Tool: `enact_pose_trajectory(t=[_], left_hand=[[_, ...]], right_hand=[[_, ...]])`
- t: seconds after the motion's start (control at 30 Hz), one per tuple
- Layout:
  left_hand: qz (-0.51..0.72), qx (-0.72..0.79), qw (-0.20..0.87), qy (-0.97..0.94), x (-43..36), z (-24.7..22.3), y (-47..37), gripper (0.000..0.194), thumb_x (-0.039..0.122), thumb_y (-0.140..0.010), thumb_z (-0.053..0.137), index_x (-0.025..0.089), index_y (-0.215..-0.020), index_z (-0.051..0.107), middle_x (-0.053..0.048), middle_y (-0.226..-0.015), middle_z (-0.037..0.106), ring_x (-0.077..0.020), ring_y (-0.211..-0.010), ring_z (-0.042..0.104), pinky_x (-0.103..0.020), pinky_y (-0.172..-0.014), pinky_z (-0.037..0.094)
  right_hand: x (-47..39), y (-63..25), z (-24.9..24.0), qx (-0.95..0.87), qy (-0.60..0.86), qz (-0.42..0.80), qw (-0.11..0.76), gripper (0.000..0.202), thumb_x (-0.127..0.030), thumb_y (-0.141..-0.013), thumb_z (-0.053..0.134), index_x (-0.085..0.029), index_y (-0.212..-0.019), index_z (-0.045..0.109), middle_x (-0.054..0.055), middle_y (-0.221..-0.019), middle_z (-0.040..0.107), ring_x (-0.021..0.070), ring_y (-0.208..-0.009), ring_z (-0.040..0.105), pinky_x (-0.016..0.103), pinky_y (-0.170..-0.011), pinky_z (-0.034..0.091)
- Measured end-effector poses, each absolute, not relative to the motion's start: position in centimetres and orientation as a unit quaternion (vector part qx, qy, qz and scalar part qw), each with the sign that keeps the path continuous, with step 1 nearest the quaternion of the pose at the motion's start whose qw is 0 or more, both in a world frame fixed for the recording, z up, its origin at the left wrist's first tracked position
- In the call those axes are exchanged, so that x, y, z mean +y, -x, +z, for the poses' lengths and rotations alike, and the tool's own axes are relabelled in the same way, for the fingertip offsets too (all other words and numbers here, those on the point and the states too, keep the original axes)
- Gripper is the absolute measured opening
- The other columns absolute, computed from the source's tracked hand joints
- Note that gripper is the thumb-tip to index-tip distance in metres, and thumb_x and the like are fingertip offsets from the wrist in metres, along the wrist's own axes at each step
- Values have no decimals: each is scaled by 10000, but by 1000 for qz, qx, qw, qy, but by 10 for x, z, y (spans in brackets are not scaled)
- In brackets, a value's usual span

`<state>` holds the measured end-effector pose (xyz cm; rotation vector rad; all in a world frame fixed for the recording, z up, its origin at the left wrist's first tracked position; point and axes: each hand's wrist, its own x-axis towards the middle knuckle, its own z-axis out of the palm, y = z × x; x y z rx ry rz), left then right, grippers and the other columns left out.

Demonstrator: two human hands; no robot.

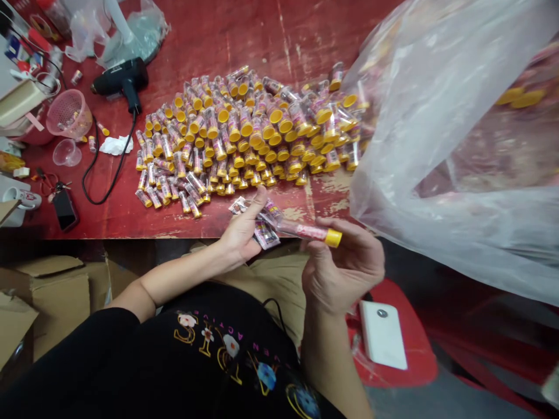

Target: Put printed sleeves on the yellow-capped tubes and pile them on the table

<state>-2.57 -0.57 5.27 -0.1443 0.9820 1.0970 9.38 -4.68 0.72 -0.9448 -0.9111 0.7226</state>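
In my right hand (345, 267), a clear plastic tube (305, 230) with a yellow cap is held near its capped end, between thumb and fingers. The tube lies nearly level and points toward my left hand (242, 235). That hand is closed around several small printed plastic wrappers (266, 234), with the thumb raised. The tube's far end meets or overlaps the wrappers; I cannot tell whether it is inside one. Just beyond both hands, a large pile of yellow-capped tubes (244, 128) covers the middle of the red table (209, 35).
A big translucent plastic bag (393, 116) with more tubes bulges over the table's right side. At left are a black heat gun (124, 81) with its cord, a pink basket (70, 113) and a phone (64, 208). A white power bank (383, 334) lies on a red stool (414, 366).
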Motion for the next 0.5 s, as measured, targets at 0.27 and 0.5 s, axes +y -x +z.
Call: enact_pose_trajectory(t=[0.27, 0.5], left_hand=[[509, 467, 723, 6, -11, 51, 29, 542, 471, -589, 1033, 151, -779, 638, 11, -733, 692, -92, -589, 607, -258, -637, 511], [542, 497, 676, -44, -9, 49, 29, 642, 498, -468, 1058, 175, -724, 567, 59, -662, 626, -70, -547, 562, -236, -560, 446]], right_hand=[[-65, -115, 13, -574, 411, 293, 645, 435, -67, -823, 840, -273, -1205, 798, 70, -1184, 783, 232, -1036, 782, 366, -796, 681], [-70, -128, 16, -655, 407, 230, 594, 508, -26, -765, 870, -282, -1201, 821, 65, -1184, 819, 226, -1013, 805, 376, -876, 703]])
